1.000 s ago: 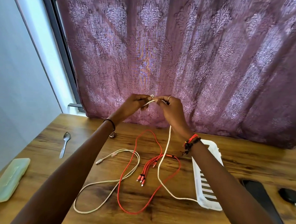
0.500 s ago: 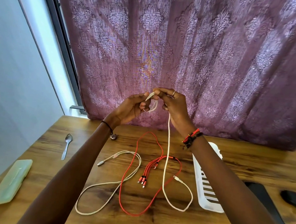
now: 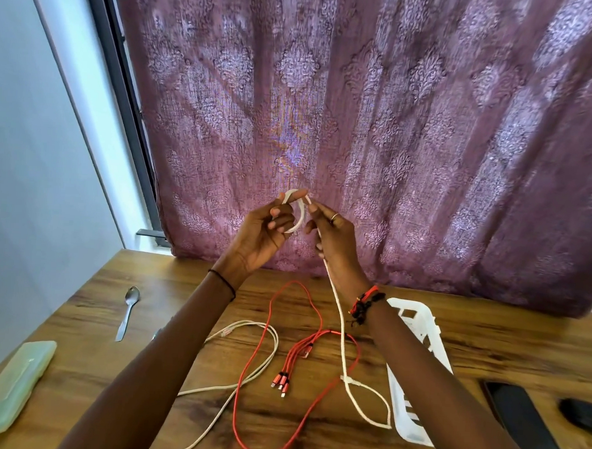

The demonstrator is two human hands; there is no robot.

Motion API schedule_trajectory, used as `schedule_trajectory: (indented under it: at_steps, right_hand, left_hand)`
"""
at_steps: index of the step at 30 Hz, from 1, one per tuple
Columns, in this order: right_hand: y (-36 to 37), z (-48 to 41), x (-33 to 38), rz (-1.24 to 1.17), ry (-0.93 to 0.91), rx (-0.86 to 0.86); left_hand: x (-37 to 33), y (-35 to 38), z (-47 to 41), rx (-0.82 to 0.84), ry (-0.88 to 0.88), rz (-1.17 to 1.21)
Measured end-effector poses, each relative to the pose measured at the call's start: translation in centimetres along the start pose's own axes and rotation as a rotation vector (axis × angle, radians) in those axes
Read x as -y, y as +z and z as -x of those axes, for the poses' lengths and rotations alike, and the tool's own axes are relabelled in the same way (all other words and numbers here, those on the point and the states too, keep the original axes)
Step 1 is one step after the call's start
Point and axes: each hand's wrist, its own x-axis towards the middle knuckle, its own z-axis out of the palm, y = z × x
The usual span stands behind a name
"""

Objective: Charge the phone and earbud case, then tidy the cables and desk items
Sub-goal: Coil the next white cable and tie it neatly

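Note:
Both my hands are raised above the wooden desk [image 3: 487, 340], in front of the curtain. My left hand [image 3: 263, 233] holds a small coil of a white cable [image 3: 342, 333] between thumb and fingers. My right hand [image 3: 335, 240] pinches the same cable just beside the coil. The rest of that cable hangs down and ends in a loop on the desk. A red multi-head cable [image 3: 245, 376] and a second white cable [image 3: 231, 389] lie loose below my arms. A black phone [image 3: 524, 425] and a black earbud case [image 3: 583, 412] lie at the right.
A white plastic basket [image 3: 419, 330] stands under my right forearm. A metal spoon [image 3: 127, 313] and a pale green case [image 3: 8, 391] lie at the left. A purple patterned curtain [image 3: 361, 124] hangs behind the desk, with a window frame and wall at the left.
My hands have risen and wound more white cable into a coil in my left hand. The cable's tail has been drawn up, and its loop on the desk has shrunk.

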Motion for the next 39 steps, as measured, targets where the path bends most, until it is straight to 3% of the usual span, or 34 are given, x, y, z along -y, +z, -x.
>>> schedule_trajectory:
  at_steps: [6,13,20,24,29,31,36,39]
  right_hand:
    - [0.2,0.7,-0.1,0.631,-0.208,0.072]
    - [1.1,2.1,1.4,1.112,-0.203,0.122]
    - [0.8,2.8,5.4,1.177,-0.138,0.241]
    - [0.2,2.3,7.0,1.187,-0.157,0.268]
    - [-1.3,1.6,8.6,1.111,-0.188,0.228]
    - [-1.7,1.4,9.1,1.059,-0.234,0.214]
    - [-2.9,0.8,10.4,0.884,-0.268,0.236]
    - [-3.1,0.8,10.1,0.805,-0.283,0.266]
  left_hand:
    - [0.0,0.3,-0.9,-0.134,0.071,0.03]
    - [0.5,1.4,-1.6,-0.24,0.185,-0.244]
    - [0.2,2.6,-1.5,-0.318,0.363,-0.968]
    - [-0.1,2.4,-1.7,-0.24,0.48,-1.321]
    - [-0.7,2.5,-0.8,-0.236,0.477,-1.706]
    - [-1.0,2.0,-0.6,-0.147,0.405,-1.671]
    - [-1.5,1.3,0.4,0.004,0.286,-1.19]
    - [-1.0,0.9,1.0,0.134,0.177,-1.091]
